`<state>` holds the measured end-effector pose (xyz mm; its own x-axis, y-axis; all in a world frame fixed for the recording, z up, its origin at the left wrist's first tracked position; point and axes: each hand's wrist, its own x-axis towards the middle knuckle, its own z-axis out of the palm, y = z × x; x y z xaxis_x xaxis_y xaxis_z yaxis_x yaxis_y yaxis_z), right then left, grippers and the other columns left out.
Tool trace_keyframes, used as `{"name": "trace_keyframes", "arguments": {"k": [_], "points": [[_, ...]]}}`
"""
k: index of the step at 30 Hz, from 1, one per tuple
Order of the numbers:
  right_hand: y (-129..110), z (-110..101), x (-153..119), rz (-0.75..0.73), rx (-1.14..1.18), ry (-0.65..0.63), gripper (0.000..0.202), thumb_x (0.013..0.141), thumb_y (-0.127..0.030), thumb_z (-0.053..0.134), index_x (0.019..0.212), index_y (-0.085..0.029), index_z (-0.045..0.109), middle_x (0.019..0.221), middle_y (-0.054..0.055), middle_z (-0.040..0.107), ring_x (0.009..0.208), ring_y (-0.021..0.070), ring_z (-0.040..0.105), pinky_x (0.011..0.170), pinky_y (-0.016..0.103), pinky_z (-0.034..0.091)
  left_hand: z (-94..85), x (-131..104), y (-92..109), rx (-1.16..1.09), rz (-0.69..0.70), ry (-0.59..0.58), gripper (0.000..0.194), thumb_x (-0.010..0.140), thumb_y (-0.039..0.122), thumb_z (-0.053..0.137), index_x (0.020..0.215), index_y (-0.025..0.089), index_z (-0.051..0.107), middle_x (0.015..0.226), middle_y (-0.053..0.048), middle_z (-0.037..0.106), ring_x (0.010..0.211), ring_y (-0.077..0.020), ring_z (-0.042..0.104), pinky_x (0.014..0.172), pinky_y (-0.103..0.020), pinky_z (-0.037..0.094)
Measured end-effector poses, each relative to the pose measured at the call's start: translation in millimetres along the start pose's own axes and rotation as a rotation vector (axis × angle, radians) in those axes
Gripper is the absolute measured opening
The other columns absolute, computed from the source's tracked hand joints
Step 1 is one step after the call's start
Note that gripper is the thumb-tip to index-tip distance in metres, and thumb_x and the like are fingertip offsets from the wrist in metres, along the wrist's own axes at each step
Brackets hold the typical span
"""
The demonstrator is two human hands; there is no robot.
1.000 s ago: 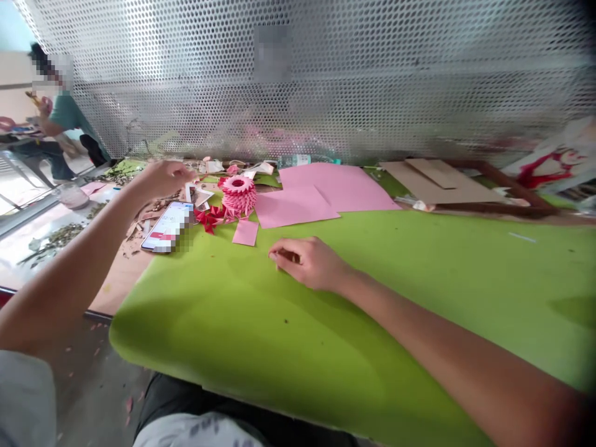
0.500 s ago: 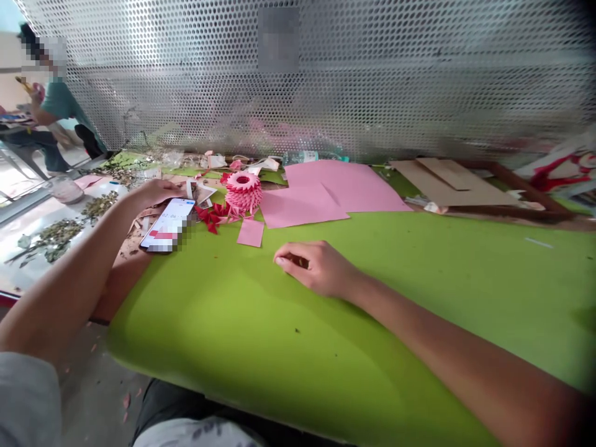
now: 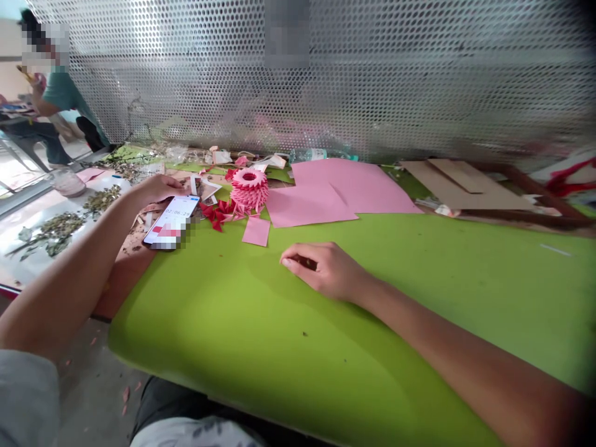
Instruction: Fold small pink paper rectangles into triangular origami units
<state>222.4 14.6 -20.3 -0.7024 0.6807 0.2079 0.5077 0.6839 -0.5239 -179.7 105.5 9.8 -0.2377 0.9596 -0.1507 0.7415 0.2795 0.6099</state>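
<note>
The left hand [image 3: 161, 188] reaches over the far end of a smartphone with a lit white screen [image 3: 171, 222], its fingers at or just beside the phone's upper edge; whether they touch or grip it cannot be told. The phone lies on the desk [image 3: 223, 323], beside the left edge of the smooth lime-green covering, its display showing a running-style time readout above a red button.

The right hand [image 3: 328, 268] rests palm-inward on the green surface, fingers curled and the thumb tip drawn up to the index finger, forming a small closed ring; nothing held can be made out.

Between the hands and farther back stands a pink ring-shaped stack of folded paper [image 3: 250, 188], with red folded-paper pieces [image 3: 214, 215] at its left foot and a small pink paper rectangle [image 3: 256, 231] in front. To its right, large pink paper sheets [image 3: 349, 186] overlap, and flat brown cardboard pieces [image 3: 465, 184] lie well apart from them. A clear plastic bottle [image 3: 310, 155] lies behind the sheets, before a perforated metal panel [image 3: 354, 81]. Dried plant sprigs [image 3: 63, 226] lie at far left; beyond, a person in a teal shirt [image 3: 63, 90] sits.
</note>
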Motion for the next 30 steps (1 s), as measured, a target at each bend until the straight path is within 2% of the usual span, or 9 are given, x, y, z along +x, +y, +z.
{"name": "trace_keyframes", "arguments": {"k": [9,13,17,23,26,30], "points": [[-3,0,-1,-0.009,-0.02,0.011,0.022,0.096,-0.03,0.053,0.09,-0.019,0.071,0.076,0.001,0.072,0.061,0.0124,0.06,0.058,0.024,0.04,-3.5,-7,1,0.044,-0.026,0.008,0.047,0.066,0.059,0.072,0.092,0.02,0.073,0.094,-0.006,0.075,0.085,-0.0245,0.063,0.07,-0.032,0.041],[-3,0,0,-0.004,-0.02,0.003,0.024,0.097,-0.032,0.052,0.09,-0.018,0.072,0.076,0.001,0.073,0.06,0.0123,0.059,0.057,0.025,0.04,-2.8,-2,-4,0.03,0.023,-0.032,0.053,0.056,0.061,0.074,0.091,0.021,0.072,0.097,-0.005,0.074,0.089,-0.0238,0.063,0.073,-0.031,0.041],[-3,-1,0,0.008,-0.025,0.0,0.024,0.096,-0.032,0.053,0.091,-0.019,0.072,0.078,0.002,0.074,0.06,0.0128,0.061,0.057,0.025,0.041,-1.2,3,-8,0.015,0.069,-0.061,0.056,0.048,0.064,0.076,0.085,0.022,0.071,0.092,-0.006,0.074,0.089,-0.0255,0.063,0.074,-0.034,0.043],[-4,-2,-1,0.011,-0.016,-0.005,0.024,0.096,-0.032,0.053,0.09,-0.019,0.072,0.08,0.002,0.075,0.062,0.0138,0.062,0.059,0.026,0.043,-4.3,-9,1,0.075,0.052,-0.007,0.051,0.062,0.067,0.068,0.09,0.025,0.072,0.11,-0.005,0.074,0.105,-0.0304,0.062,0.087,-0.038,0.043],[-3,-1,0,0.015,-0.022,-0.005,0.024,0.097,-0.033,0.052,0.091,-0.019,0.072,0.08,0.002,0.074,0.063,0.0141,0.062,0.059,0.026,0.042,-5.0,-14,5,0.064,0.04,-0.045,0.051,0.065,0.062,0.067,0.096,0.023,0.07,0.111,-0.006,0.073,0.103,-0.0275,0.063,0.083,-0.034,0.044],[-3,-1,0,0.014,-0.024,-0.016,0.025,0.097,-0.034,0.052,0.092,-0.019,0.072,0.082,0.003,0.075,0.064,0.0144,0.064,0.06,0.027,0.043,-4.5,-13,5,0.06,0.047,-0.104,0.05,0.062,0.061,0.071,0.094,0.022,0.07,0.102,-0.006,0.074,0.095,-0.0246,0.063,0.076,-0.03,0.043]]}}
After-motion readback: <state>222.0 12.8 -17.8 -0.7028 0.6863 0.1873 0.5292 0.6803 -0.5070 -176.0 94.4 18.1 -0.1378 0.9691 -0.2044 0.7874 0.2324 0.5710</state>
